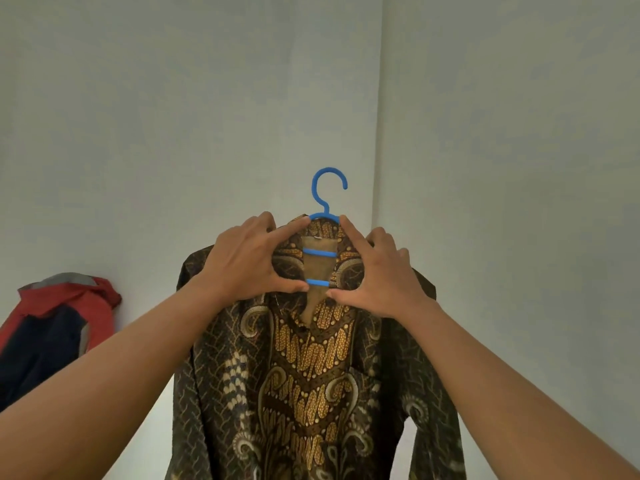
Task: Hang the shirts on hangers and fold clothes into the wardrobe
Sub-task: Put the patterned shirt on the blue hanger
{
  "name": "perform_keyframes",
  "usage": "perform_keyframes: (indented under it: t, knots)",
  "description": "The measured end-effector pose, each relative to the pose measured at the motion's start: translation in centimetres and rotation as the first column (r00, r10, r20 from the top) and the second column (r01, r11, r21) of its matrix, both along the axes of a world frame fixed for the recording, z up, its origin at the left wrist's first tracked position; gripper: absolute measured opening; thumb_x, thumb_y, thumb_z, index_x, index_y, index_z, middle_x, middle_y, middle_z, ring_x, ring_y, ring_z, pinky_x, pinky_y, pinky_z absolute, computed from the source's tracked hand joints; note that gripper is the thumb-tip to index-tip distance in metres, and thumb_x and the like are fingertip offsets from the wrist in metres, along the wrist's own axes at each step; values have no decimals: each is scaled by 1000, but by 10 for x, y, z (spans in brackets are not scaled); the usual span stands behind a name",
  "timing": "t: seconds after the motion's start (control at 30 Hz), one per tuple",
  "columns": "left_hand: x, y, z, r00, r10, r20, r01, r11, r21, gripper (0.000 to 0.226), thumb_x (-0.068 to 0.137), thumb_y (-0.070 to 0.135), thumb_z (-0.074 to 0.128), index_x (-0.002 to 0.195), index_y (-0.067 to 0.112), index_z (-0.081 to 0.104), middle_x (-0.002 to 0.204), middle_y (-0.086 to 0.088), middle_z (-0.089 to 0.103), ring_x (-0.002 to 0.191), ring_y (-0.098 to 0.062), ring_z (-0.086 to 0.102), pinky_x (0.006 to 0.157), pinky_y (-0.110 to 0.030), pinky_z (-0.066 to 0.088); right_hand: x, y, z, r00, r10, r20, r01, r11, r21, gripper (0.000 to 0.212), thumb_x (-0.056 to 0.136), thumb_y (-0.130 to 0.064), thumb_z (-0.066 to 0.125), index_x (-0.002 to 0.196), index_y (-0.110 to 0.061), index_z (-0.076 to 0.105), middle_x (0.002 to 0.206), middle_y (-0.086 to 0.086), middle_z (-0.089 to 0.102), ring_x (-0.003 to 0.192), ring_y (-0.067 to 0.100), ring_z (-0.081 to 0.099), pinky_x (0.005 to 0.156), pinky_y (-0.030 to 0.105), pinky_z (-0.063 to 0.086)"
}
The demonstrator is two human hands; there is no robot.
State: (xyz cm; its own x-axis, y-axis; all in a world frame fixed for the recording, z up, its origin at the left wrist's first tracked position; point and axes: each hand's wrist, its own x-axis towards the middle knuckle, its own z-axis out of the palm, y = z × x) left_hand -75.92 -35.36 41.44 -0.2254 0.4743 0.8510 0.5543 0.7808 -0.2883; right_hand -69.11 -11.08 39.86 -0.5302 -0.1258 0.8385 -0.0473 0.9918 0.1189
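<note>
A brown and gold batik shirt (311,368) hangs down in front of me, draped over a blue plastic hanger (323,199) whose hook points up, free of any rail. Two blue crossbars show inside the open collar. My left hand (247,261) grips the left side of the collar, thumb below and index finger up by the hanger's neck. On the other side my right hand (375,271) pinches the right collar edge the same way. Both arms are raised and stretched forward.
A red and navy jacket (52,327) with grey strips hangs against the wall at the lower left. Plain pale walls meet in a corner (379,116) just right of the hanger. No wardrobe or rail is in sight.
</note>
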Motion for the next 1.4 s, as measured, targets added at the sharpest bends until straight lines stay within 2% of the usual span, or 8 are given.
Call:
perform_keyframes:
  t: [0.2,0.33,0.47,0.73,0.9,1.1,1.27,1.4]
  knots:
    - [92,-45,-14,1000,-20,-9,20,1000,14,107,60,97,43,149,40,34,93,0,49,72,-13,45,55,-26,34,89,-49,-18,999,-21,-31,21,1000,-20,117,63,-80,62,153,-47,-5,124,3,40,113,18,44,93,46,44]
    - [142,-64,-26,999,-38,34,40,998,-43,106,60,95,47,149,39,35,93,1,49,72,-12,43,55,-26,35,144,-71,-38,998,-45,35,47,997,-68,119,62,-86,60,152,-49,-8,125,2,39,113,17,43,93,44,43]
    - [179,-80,-31,996,-61,61,63,997,-44,106,61,95,50,149,40,34,93,1,49,71,-12,42,55,-27,36,190,-90,-44,996,-70,56,75,994,-80,118,63,-83,60,153,-49,-8,123,3,39,112,18,43,93,45,45]
    - [234,-95,-20,976,-214,34,216,975,-50,105,60,95,49,149,41,34,97,1,53,77,-16,50,60,-29,39,280,-124,-39,978,-206,21,207,971,-120,119,59,-80,63,153,-47,-2,121,3,39,112,20,44,91,47,45]
    - [263,-98,-25,937,-349,19,349,937,-15,107,61,94,52,148,35,35,96,2,58,80,-17,55,64,-31,42,329,-139,-41,954,-300,-9,296,946,-132,119,56,-81,61,154,-46,3,122,-1,38,113,18,45,90,46,46]
    - [309,-75,-37,896,-442,56,444,895,-50,106,60,96,50,147,36,37,95,4,55,80,-17,55,61,-33,47,402,-139,-57,920,-391,22,390,908,-156,117,57,-79,62,155,-45,7,122,-3,37,113,16,46,91,44,47]
    - [360,-27,-32,853,-522,23,521,848,-96,106,60,94,49,147,35,35,94,3,54,78,-17,54,57,-31,42,474,-116,-54,866,-499,24,494,848,-192,116,56,-83,55,155,-44,9,120,-2,39,108,18,49,92,46,50]
    - [403,22,-26,809,-587,18,586,805,-94,104,61,93,49,147,35,33,95,2,52,78,-18,53,58,-32,44,525,-85,-49,828,-560,32,552,804,-221,116,56,-85,53,156,-43,10,120,0,40,105,17,50,93,43,53]
